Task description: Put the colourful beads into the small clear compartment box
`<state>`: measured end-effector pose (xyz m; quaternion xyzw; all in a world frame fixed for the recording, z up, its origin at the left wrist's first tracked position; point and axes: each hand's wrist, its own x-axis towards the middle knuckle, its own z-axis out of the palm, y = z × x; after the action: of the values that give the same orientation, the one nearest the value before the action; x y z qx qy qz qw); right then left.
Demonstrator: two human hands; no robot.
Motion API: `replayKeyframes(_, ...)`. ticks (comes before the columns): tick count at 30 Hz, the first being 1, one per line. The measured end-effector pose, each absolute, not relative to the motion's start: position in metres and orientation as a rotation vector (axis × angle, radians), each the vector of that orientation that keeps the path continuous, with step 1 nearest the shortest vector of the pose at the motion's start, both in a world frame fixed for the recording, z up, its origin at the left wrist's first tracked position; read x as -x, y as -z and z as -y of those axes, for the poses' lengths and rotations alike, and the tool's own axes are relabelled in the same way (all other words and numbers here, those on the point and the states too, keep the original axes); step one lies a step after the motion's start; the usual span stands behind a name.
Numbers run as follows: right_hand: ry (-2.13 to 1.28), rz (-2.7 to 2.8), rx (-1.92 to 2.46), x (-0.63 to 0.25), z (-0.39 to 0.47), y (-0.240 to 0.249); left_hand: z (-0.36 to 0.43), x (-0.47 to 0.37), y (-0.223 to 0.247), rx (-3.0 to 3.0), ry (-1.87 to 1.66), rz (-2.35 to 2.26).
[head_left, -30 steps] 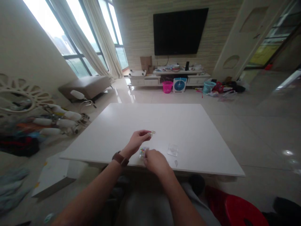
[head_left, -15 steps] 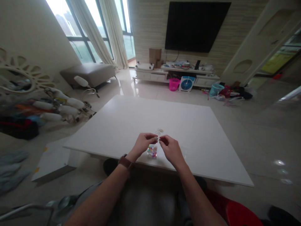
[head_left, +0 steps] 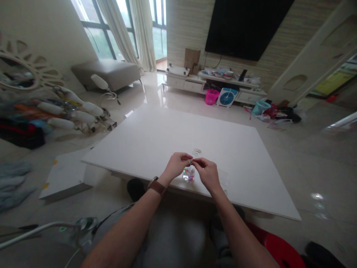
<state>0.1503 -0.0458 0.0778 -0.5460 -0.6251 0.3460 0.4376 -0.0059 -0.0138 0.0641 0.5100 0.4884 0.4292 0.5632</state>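
Observation:
My left hand (head_left: 177,165), with a brown-strapped watch (head_left: 156,185) on its wrist, pinches several small metallic rings (head_left: 190,162) between thumb and fingers. Meeting it from the right, my right hand (head_left: 208,172) has its fingertips pressed together at the rings' edge; whatever lies inside that pinch is too small to make out. Just below the hands, a small clear box (head_left: 189,175) holds colourful little pieces in compartments. Beyond the fingertips, several thin loose rings (head_left: 197,150) lie on the white table (head_left: 156,137).
A faint transparent piece (head_left: 223,178) lies on the table by my right forearm. Past the table stand a pink basket (head_left: 212,96), a blue box fan (head_left: 228,97) and a low TV cabinet (head_left: 182,82). A red seat (head_left: 281,247) is at lower right.
My hands have drawn closer together, and the right fingertips now meet the rings in the left. The whole view has shifted with my head. The box stays on the table.

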Motion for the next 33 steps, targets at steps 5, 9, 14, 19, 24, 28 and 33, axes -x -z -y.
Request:
replayKeyframes(5,-0.909,1.566,1.356,-0.149,0.049,-0.073,0.014,0.008,-0.066,-1.329,-0.965,-1.228)
replayKeyframes(9,-0.901,1.554,1.357,-0.151,0.045,-0.071,0.012,0.007,-0.071,-1.34,-0.93,-1.218)
replayKeyframes(14,-0.859,1.521,1.376,-0.152,0.043,-0.072,0.01,0.006,-0.071,-1.254,-0.958,-1.093)
replayKeyframes(19,-0.875,1.447,1.352,-0.154,0.042,-0.072,0.012,0.004,-0.073,-1.096,-0.991,-1.0)
replayKeyframes(24,-0.973,1.296,1.282,-0.158,0.041,-0.071,0.015,0.003,-0.079,-0.982,-0.999,-0.948)
replayKeyframes(28,-0.993,1.175,1.257,-0.16,0.039,-0.072,0.017,0.001,-0.083,-0.91,-1.02,-0.936)
replayKeyframes(33,-0.995,1.178,1.242,-0.16,0.04,-0.074,0.017,-0.002,-0.082,-0.878,-1.016,-0.955)
